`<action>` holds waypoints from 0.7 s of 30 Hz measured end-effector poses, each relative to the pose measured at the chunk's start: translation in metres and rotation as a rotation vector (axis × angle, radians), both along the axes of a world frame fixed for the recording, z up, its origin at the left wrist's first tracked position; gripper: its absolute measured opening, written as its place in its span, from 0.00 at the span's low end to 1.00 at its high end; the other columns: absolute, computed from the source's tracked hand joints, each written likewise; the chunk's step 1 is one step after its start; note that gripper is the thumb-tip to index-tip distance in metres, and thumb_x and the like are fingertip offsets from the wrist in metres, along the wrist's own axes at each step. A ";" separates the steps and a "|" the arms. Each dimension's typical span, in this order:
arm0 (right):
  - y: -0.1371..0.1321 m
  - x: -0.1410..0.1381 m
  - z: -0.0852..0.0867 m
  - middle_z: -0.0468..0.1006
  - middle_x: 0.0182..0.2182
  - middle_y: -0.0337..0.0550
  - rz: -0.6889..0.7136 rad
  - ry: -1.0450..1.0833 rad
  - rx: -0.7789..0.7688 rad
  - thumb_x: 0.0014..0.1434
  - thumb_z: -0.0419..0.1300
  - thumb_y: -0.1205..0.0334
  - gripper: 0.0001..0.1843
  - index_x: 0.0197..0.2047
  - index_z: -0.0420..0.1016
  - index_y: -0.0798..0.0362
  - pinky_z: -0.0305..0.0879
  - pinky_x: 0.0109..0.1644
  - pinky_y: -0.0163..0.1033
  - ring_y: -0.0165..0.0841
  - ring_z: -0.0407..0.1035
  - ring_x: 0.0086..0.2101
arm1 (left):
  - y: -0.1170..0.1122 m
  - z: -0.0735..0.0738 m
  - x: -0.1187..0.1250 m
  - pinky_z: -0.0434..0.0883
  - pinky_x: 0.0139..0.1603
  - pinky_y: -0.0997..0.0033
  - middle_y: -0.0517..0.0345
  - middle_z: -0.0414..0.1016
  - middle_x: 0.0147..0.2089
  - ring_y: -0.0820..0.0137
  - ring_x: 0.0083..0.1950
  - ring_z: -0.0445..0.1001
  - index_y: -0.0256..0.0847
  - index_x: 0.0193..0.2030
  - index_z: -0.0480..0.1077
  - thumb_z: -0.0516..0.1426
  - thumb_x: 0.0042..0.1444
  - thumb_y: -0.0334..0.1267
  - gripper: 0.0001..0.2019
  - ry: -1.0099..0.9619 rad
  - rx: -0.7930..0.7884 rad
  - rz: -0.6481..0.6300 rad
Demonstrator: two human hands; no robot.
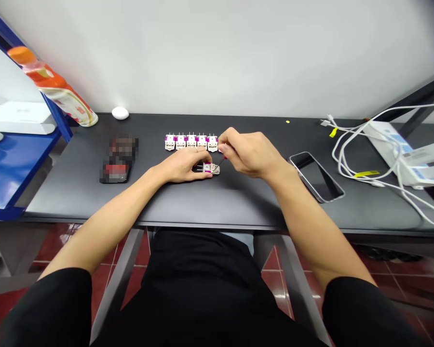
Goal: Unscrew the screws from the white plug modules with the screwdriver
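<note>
On the black table, my left hand is closed around a small white-and-purple plug insert, which lies flat with its metal prongs toward my palm. My right hand pinches a small screwdriver with some red near the fingers. Its thin shaft slants down and its tip meets the plug insert's right end. Most of the screwdriver's handle is hidden by my fingers. Just behind my left hand, several similar plug inserts stand side by side with their prongs up.
A smartphone lies beside my right forearm. White cables and a white-and-blue box occupy the right side. At left are a dark partly blurred-out object, a white oval item and an orange-capped bottle. A wall rises behind.
</note>
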State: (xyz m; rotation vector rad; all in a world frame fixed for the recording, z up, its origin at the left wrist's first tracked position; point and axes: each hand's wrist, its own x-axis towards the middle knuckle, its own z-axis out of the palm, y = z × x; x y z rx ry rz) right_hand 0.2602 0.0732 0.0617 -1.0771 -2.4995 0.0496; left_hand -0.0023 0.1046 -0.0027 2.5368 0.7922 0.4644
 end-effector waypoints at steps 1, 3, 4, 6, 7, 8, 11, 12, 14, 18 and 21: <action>0.000 -0.001 0.000 0.83 0.32 0.43 -0.009 0.005 -0.015 0.79 0.46 0.55 0.17 0.55 0.74 0.49 0.58 0.35 0.44 0.41 0.72 0.29 | 0.000 0.000 0.000 0.71 0.48 0.61 0.50 0.82 0.49 0.60 0.45 0.77 0.43 0.53 0.77 0.63 0.73 0.58 0.19 0.000 0.000 -0.001; -0.001 -0.002 0.001 0.82 0.31 0.42 0.001 0.018 -0.036 0.77 0.46 0.59 0.16 0.56 0.73 0.49 0.59 0.36 0.43 0.40 0.73 0.29 | 0.000 0.001 0.000 0.70 0.47 0.61 0.50 0.82 0.48 0.60 0.45 0.77 0.43 0.53 0.77 0.63 0.73 0.57 0.19 -0.003 0.001 -0.005; -0.001 -0.003 0.001 0.83 0.31 0.42 0.010 0.023 -0.044 0.76 0.46 0.61 0.16 0.57 0.72 0.49 0.61 0.36 0.42 0.40 0.73 0.29 | 0.000 0.001 0.000 0.70 0.47 0.62 0.50 0.82 0.48 0.60 0.45 0.77 0.43 0.52 0.77 0.63 0.73 0.57 0.18 -0.002 -0.001 -0.005; -0.002 -0.004 0.002 0.83 0.33 0.42 0.018 0.025 -0.065 0.73 0.48 0.63 0.16 0.58 0.71 0.49 0.63 0.38 0.42 0.40 0.73 0.29 | 0.001 0.001 0.000 0.70 0.47 0.62 0.51 0.81 0.48 0.60 0.45 0.77 0.43 0.52 0.77 0.63 0.73 0.58 0.19 0.003 -0.001 -0.004; -0.002 -0.004 0.002 0.84 0.34 0.43 0.015 0.023 -0.077 0.72 0.48 0.62 0.17 0.58 0.71 0.49 0.63 0.38 0.42 0.39 0.73 0.29 | 0.001 0.000 0.000 0.69 0.46 0.62 0.51 0.81 0.47 0.60 0.45 0.77 0.43 0.52 0.77 0.63 0.73 0.58 0.19 0.006 0.000 -0.005; -0.001 -0.005 0.002 0.85 0.36 0.43 0.009 0.021 -0.084 0.73 0.48 0.61 0.17 0.58 0.71 0.49 0.63 0.38 0.42 0.39 0.72 0.29 | 0.001 0.000 0.000 0.69 0.47 0.62 0.51 0.81 0.48 0.60 0.45 0.76 0.43 0.52 0.77 0.62 0.73 0.59 0.20 0.008 0.003 -0.007; 0.000 -0.006 0.001 0.86 0.36 0.45 -0.017 0.001 -0.076 0.77 0.48 0.53 0.16 0.58 0.70 0.49 0.59 0.37 0.41 0.40 0.73 0.29 | 0.001 -0.001 0.000 0.70 0.47 0.62 0.50 0.82 0.48 0.61 0.44 0.76 0.42 0.54 0.78 0.62 0.74 0.59 0.20 0.003 0.020 -0.013; 0.001 -0.007 0.001 0.86 0.36 0.46 -0.028 -0.008 -0.071 0.78 0.48 0.50 0.17 0.58 0.70 0.49 0.57 0.36 0.41 0.41 0.73 0.29 | 0.001 -0.002 0.000 0.70 0.46 0.62 0.50 0.82 0.48 0.61 0.44 0.76 0.42 0.55 0.78 0.62 0.74 0.58 0.21 -0.002 0.025 -0.013; 0.001 -0.007 0.000 0.85 0.34 0.45 -0.038 -0.026 -0.082 0.79 0.47 0.46 0.19 0.57 0.70 0.48 0.56 0.35 0.41 0.41 0.73 0.29 | 0.002 -0.002 0.000 0.71 0.45 0.63 0.50 0.82 0.48 0.61 0.43 0.77 0.42 0.56 0.79 0.62 0.74 0.58 0.21 -0.011 0.032 -0.012; 0.000 -0.005 0.000 0.84 0.33 0.43 -0.007 -0.044 -0.116 0.76 0.47 0.55 0.16 0.59 0.69 0.48 0.58 0.36 0.42 0.41 0.71 0.28 | 0.002 -0.002 0.000 0.70 0.46 0.63 0.50 0.82 0.48 0.61 0.45 0.77 0.43 0.54 0.78 0.63 0.73 0.57 0.19 -0.011 0.026 -0.019; 0.001 -0.003 0.000 0.86 0.38 0.45 0.028 -0.028 -0.084 0.72 0.50 0.60 0.16 0.59 0.69 0.48 0.59 0.37 0.42 0.41 0.72 0.29 | 0.002 -0.002 0.000 0.70 0.48 0.62 0.50 0.82 0.49 0.60 0.46 0.77 0.42 0.54 0.78 0.63 0.73 0.57 0.19 -0.014 0.023 -0.022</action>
